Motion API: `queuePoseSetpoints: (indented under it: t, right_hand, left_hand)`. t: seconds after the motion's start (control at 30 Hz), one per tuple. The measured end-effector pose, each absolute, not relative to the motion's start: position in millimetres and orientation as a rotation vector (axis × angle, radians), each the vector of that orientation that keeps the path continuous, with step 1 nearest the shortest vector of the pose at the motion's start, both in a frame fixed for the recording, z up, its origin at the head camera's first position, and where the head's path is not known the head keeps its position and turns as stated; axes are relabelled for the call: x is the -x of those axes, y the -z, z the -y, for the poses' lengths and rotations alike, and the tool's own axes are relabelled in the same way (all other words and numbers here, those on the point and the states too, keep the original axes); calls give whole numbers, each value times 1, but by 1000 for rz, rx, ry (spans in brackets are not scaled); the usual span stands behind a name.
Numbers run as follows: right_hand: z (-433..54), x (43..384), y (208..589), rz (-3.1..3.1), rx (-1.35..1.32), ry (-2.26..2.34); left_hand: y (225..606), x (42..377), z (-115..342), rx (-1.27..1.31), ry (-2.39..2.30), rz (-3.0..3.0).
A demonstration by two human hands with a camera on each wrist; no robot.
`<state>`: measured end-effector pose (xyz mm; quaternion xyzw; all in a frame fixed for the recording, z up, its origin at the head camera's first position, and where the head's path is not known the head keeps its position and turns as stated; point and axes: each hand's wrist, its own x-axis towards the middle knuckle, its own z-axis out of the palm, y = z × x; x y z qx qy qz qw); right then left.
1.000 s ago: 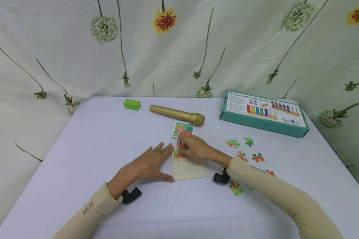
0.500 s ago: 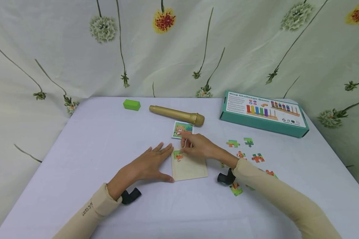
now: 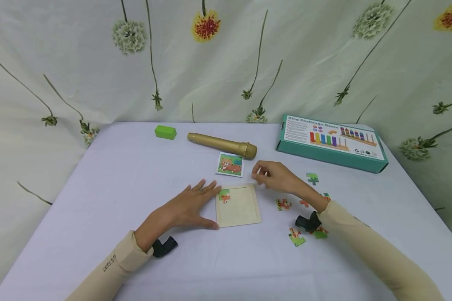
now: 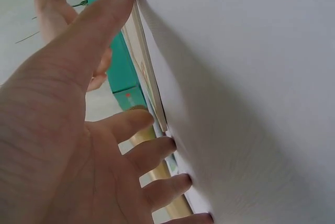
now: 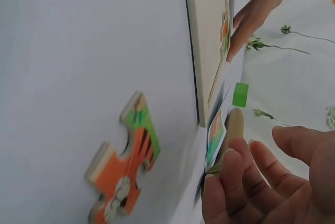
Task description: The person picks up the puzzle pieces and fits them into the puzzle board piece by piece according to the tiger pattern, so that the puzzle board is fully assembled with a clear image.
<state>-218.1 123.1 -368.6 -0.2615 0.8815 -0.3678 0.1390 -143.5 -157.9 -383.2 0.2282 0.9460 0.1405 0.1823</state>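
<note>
My left hand (image 3: 190,205) lies with fingers spread along the left side of a square wooden puzzle tray (image 3: 239,213), thumb at its near corner and index fingertip at its far corner. One green and orange puzzle piece (image 3: 224,195) sits in the tray's far left corner. To the right of the tray, my right hand (image 3: 276,175) hovers over the table, fingers loosely bent. In the right wrist view a gap shows between its thumb and fingers, with nothing held. Below it in that view lies a tiger-striped puzzle piece (image 5: 128,166). The right forearm hides some pieces.
A tiger picture card (image 3: 229,165) lies behind the tray, with a gold toy microphone (image 3: 222,143) beyond it. At the back stand a green block (image 3: 165,132) and a teal game box (image 3: 331,144). Several loose pieces, including one nearer the front (image 3: 296,237), are scattered at right.
My right hand has left the tray's far left corner and moved right, toward the loose pieces. The piece in that corner stays put. My left hand stays almost still at the tray.
</note>
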Motion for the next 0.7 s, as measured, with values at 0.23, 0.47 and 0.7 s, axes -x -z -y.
queuePoseSetpoints:
  t: [0.23,0.47,0.7]
  right_hand:
    - [-150,219,367,-2591,675,1116]
    - [-175,219,370,-2685,575,1074]
    - [-201,219,373,-2826,547,942]
  left_hand:
    - [383,143,159,-688,-402,-2667]
    - [384,144,160,-724,-387,-2670]
    - [380,142,158,-717,-393,-2663]
